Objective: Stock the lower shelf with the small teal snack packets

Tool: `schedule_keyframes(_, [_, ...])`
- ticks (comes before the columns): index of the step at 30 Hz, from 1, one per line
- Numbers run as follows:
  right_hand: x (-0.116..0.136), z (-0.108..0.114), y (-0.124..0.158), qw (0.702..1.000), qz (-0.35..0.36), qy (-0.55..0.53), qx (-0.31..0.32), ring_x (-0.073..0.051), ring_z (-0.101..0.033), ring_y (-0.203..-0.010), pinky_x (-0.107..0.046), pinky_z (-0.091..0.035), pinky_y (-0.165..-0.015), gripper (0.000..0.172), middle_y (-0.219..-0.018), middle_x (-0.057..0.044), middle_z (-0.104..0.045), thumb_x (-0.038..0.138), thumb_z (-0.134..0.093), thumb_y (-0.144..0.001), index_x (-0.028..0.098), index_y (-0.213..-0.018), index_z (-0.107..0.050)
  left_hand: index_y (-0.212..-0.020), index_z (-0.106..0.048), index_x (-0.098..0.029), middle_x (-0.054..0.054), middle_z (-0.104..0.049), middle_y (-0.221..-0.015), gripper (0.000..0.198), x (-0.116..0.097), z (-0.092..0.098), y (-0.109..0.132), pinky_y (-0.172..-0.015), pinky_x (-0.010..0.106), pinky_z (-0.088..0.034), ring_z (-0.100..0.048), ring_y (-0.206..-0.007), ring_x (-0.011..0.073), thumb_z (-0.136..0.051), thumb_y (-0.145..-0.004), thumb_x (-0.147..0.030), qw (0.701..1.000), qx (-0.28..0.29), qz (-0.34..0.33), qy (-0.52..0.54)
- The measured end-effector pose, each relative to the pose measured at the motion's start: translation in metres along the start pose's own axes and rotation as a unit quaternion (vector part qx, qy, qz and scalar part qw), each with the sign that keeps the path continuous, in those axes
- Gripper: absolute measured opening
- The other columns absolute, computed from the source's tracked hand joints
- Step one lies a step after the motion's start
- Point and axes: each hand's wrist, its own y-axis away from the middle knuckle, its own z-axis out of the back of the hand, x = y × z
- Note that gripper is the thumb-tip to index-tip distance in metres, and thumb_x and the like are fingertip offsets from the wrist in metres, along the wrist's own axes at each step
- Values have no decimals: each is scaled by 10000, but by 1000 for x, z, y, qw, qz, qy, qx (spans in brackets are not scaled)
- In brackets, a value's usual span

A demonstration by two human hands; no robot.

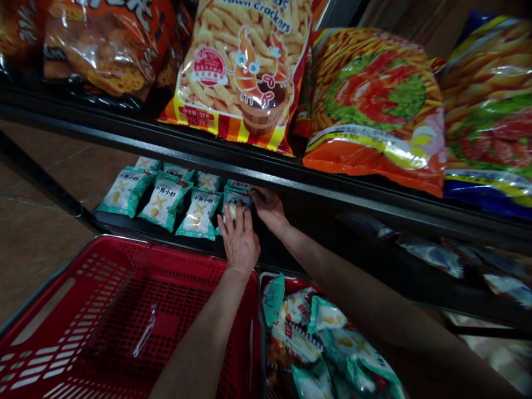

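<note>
My left hand [240, 244] lies with fingers spread against the front of a small green-and-white snack bag [236, 198], at the right end of a row on the lower shelf. My right hand [270, 208] is at that bag's right side, under the upper shelf's edge. Its fingers are curled in, and what they hold, if anything, is hidden. Similar snack bags stand to the left: one beside my left hand [198, 213], another further left [165, 199] and one at the end [127, 191]. More of them stand behind in a second row.
A red plastic basket [166, 252] stands in front, with a clear wrapper-like strip [145, 332] inside. To its right, a second container holds mixed snack bags [332, 343]. The upper shelf edge [187, 160] crosses above my hands, carrying large bags such as prawn crackers [245, 72].
</note>
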Motion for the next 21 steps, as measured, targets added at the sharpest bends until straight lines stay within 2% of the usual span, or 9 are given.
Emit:
schedule_keyframes(3, [3,-7,-7,999,20,24,12,-217,-601,-1014,-357,-435,-935,200,-999,-30,-680,316,-551,-794,247,-934,-676,-1329,-452,-128,112,-382,-1451,544,-3,3,0,-1104,577,-181,-152,-1395,347,-477,-788,-175,1000,-5,13,-7])
schedule_keyframes(6, [-1,-10,-2,999,18,43,-19,-217,-585,-1048,-369,-411,-965,280,-1071,-52,-655,366,-520,-815,232,-1025,-647,-1351,-421,-127,113,-375,-1455,544,1,11,-2,-1115,548,-180,-174,-1394,329,-468,-818,-226,999,-28,18,-2])
schedule_keyframes(11, [-11,-17,17,996,-63,15,-58,-240,-479,-1209,-415,-305,-1059,510,-1260,-82,-564,525,-439,-832,228,-1237,-525,-1323,-413,-95,167,-447,-1384,461,23,25,-6,-1086,460,-306,-289,-1359,255,-384,-877,-210,993,-99,29,61])
schedule_keyframes(15, [-12,-26,28,995,-94,-18,-35,-258,-481,-1216,-402,-323,-1048,629,-1284,-109,-550,600,-386,-827,200,-1306,-466,-1312,-387,-77,197,-437,-1376,429,29,27,-9,-1068,471,-337,-305,-1350,259,-332,-909,-214,993,-70,22,97])
schedule_keyframes(21, [-13,-33,34,992,-109,-52,-32,-247,-524,-1181,-374,-366,-1021,695,-1287,-115,-553,614,-394,-821,183,-1366,-393,-1341,-331,-41,242,-385,-1398,476,18,19,-16,-1050,477,-353,-341,-1329,285,-358,-896,-208,992,-24,56,107])
